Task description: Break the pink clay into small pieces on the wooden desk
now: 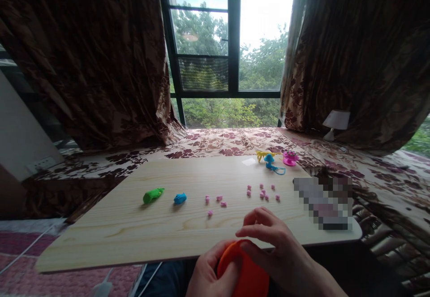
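A flattened piece of orange modelling clay (pixel 253 272) is held in front of me, just below the table's near edge. My left hand (pixel 215 270) grips its left side, with the thumb pressed over the front face. At its upper rim is my right hand (pixel 278 238): the thumb rests on the clay and the curved index finger is close above the rim. The other right fingers are bent and raised. Beyond my hands, several small pink clay bits (pixel 219 198) lie in two loose groups. A blue clay lump (pixel 180 198) and a green clay roll (pixel 153 195) lie farther left.
The light wooden table (pixel 114 225) spans the view. At its far right edge stand a yellow figure (pixel 264 155), a blue mushroom-like piece (pixel 269 160) and a pink piece (pixel 290 158). A blurred-out object (pixel 322 205) lies at right. Behind are a lamp (pixel 336 121) and patterned curtains.
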A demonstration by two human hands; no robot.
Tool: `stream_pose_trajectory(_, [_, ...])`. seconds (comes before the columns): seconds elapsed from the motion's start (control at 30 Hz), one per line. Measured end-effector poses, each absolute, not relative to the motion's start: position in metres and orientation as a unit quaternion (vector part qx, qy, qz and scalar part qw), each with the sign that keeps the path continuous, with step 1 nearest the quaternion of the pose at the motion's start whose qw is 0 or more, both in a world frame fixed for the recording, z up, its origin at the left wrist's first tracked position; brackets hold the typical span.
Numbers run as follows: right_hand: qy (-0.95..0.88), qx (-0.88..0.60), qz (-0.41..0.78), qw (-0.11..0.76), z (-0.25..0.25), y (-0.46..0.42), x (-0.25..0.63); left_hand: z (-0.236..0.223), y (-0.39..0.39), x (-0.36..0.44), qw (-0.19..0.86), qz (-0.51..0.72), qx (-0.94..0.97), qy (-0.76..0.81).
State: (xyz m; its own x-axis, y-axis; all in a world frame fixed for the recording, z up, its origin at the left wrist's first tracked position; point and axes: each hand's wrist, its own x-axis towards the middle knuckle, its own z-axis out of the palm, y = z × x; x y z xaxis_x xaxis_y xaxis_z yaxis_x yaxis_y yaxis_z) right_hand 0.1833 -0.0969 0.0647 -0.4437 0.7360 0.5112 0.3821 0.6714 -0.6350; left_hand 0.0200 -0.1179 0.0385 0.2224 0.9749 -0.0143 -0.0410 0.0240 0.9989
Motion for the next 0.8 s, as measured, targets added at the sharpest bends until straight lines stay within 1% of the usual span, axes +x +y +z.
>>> stream_pose_trajectory(0.1, [-0.825,-0.331,0.248,0.384,0.067,-0.097,0.18,0.041,-0.118,0.021,0.549,0.434,0.563,0.44])
stream_pose_trajectory(0.23, [-0.817,-0.328,0.268,0.391,0.064,-0.094,0.176,0.041,-0.118,0.02,0.536,0.426,0.583,0.437])
stream_pose_trajectory(0.4, [-0.812,-0.315,0.295,0.393,0.066,-0.092,0.181,0.034,-0.114,0.017,0.559,0.419,0.564,0.44])
stream_pose_trajectory(0.7, [-0.853,-0.294,0.263,0.342,0.072,-0.091,0.179,0.04,-0.115,0.02,0.559,0.427,0.572,0.422])
stream_pose_trajectory(0.8, [-0.852,-0.292,0.259,0.349,0.077,-0.091,0.187,0.035,-0.114,0.018,0.57,0.422,0.564,0.423])
